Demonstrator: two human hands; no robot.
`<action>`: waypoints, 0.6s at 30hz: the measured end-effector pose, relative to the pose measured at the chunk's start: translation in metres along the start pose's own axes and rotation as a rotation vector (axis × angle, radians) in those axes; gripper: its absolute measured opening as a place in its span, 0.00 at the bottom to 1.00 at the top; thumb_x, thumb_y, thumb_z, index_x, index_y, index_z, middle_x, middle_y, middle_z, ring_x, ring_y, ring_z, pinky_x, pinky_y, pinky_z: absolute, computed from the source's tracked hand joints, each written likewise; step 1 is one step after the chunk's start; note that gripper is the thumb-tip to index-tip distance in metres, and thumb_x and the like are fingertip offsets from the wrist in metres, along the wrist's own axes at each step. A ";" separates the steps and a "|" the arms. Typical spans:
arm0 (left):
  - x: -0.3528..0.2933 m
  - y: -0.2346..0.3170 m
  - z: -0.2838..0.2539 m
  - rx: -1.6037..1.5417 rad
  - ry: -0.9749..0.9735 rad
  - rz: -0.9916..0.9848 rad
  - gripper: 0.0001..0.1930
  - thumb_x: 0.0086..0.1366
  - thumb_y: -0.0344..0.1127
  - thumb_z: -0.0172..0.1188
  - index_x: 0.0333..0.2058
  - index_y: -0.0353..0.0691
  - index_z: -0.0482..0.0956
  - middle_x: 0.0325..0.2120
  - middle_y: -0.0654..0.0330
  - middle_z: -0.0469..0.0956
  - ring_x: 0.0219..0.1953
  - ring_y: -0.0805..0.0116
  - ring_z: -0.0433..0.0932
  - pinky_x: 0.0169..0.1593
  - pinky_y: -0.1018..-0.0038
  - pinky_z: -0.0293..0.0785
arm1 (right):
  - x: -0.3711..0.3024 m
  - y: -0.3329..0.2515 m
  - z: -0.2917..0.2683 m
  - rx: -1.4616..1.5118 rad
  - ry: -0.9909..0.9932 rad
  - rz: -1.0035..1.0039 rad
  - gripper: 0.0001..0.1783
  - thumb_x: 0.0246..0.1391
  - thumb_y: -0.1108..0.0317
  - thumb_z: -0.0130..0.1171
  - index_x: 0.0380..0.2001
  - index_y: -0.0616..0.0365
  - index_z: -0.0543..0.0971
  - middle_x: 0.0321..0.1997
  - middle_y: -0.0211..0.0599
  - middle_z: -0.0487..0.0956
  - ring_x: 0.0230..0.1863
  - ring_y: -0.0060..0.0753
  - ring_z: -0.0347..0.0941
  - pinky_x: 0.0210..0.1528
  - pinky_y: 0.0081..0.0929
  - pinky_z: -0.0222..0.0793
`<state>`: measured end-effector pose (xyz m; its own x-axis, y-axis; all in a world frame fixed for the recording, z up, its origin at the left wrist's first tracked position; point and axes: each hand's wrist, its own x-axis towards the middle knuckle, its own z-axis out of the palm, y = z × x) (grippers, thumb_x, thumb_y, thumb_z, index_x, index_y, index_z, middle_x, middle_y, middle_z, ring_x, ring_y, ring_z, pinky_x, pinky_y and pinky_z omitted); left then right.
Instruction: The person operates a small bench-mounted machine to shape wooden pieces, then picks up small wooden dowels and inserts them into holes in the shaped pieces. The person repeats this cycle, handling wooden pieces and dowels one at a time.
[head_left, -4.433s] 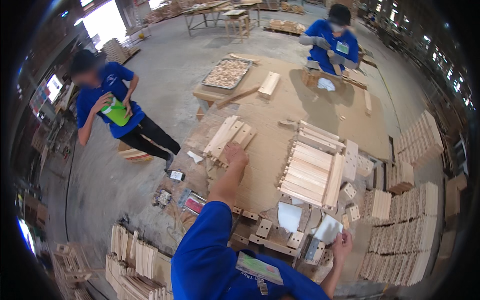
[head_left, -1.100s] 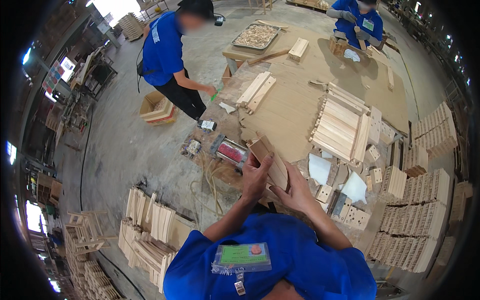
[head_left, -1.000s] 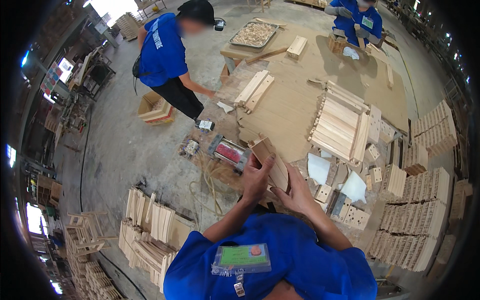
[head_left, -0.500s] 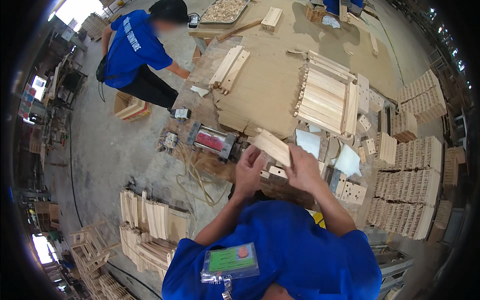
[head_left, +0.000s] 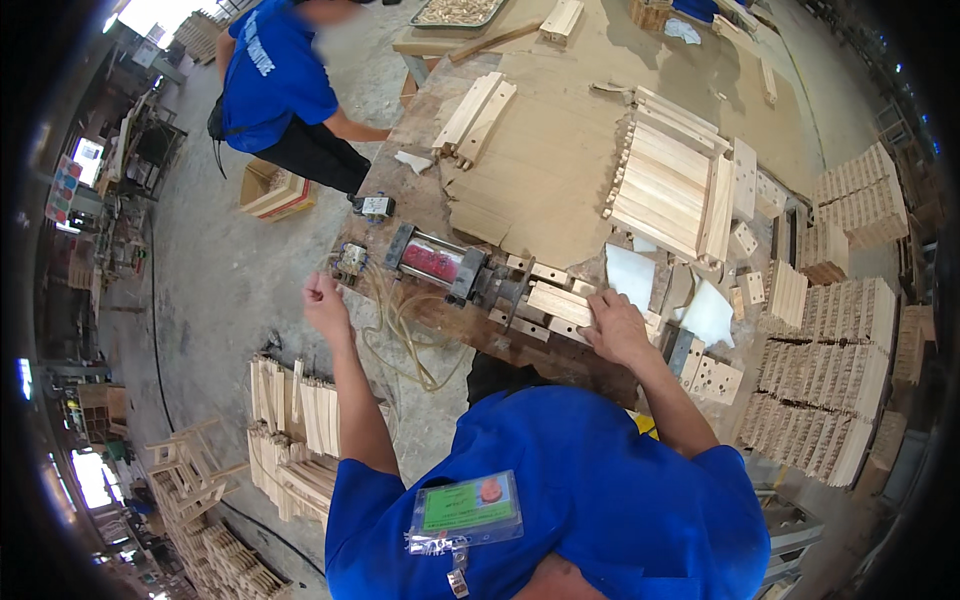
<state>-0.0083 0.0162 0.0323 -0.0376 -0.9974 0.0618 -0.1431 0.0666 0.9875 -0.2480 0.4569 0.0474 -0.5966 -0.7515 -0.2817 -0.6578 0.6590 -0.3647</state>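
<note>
A pale wooden piece (head_left: 560, 303) lies in the wooden clamping jig (head_left: 527, 326) at the bench's near edge. My right hand (head_left: 620, 330) grips its right end, fingers bent over the wood. Left of the jig is a pneumatic cylinder (head_left: 432, 259) with a red inside and dark end blocks. My left hand (head_left: 326, 303) is raised beside a small metal valve block (head_left: 351, 258) at the bench's left corner. Its fingers are curled closed; whether they pinch a part of the valve is hidden. Yellowish air hoses (head_left: 405, 350) hang in loops below the cylinder.
Slatted wooden panels (head_left: 665, 185) lie on the cardboard-covered bench (head_left: 540, 180). Stacks of wooden parts (head_left: 820, 370) stand at the right, more wood (head_left: 290, 420) at the lower left. A person in blue (head_left: 275, 80) stands at the far left beside a carton (head_left: 275, 195).
The wooden piece has gone from between both hands down into the jig. My left hand has let go and moved left to the valve block; my right hand stays on the piece.
</note>
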 end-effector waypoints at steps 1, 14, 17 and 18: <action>0.009 -0.001 -0.004 0.192 0.027 0.059 0.22 0.71 0.43 0.67 0.55 0.31 0.80 0.37 0.58 0.83 0.38 0.69 0.82 0.43 0.70 0.80 | -0.002 0.002 0.000 0.026 0.035 0.005 0.31 0.53 0.57 0.73 0.57 0.57 0.76 0.54 0.46 0.76 0.58 0.52 0.72 0.59 0.50 0.69; 0.033 -0.029 0.013 0.840 0.007 0.235 0.24 0.71 0.51 0.59 0.41 0.30 0.87 0.32 0.38 0.85 0.38 0.35 0.85 0.43 0.49 0.79 | -0.029 0.027 0.016 0.026 0.132 0.076 0.43 0.49 0.50 0.76 0.64 0.59 0.73 0.61 0.48 0.74 0.62 0.53 0.70 0.63 0.49 0.65; 0.033 -0.032 0.020 1.008 0.041 0.286 0.21 0.71 0.47 0.59 0.38 0.31 0.86 0.31 0.37 0.85 0.36 0.35 0.84 0.41 0.47 0.78 | -0.018 0.010 0.028 -0.012 0.299 0.024 0.49 0.53 0.42 0.71 0.68 0.64 0.68 0.66 0.51 0.72 0.65 0.55 0.67 0.68 0.52 0.60; 0.030 -0.035 0.022 1.066 0.059 0.306 0.20 0.71 0.47 0.59 0.37 0.32 0.85 0.31 0.37 0.85 0.36 0.35 0.84 0.40 0.46 0.78 | -0.018 0.008 0.032 -0.046 0.305 0.040 0.50 0.53 0.40 0.70 0.69 0.63 0.67 0.67 0.52 0.71 0.67 0.55 0.65 0.70 0.54 0.57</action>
<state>-0.0265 -0.0153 -0.0035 -0.1741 -0.9325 0.3163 -0.9142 0.2725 0.3001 -0.2274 0.4746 0.0208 -0.7282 -0.6853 -0.0128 -0.6473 0.6937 -0.3160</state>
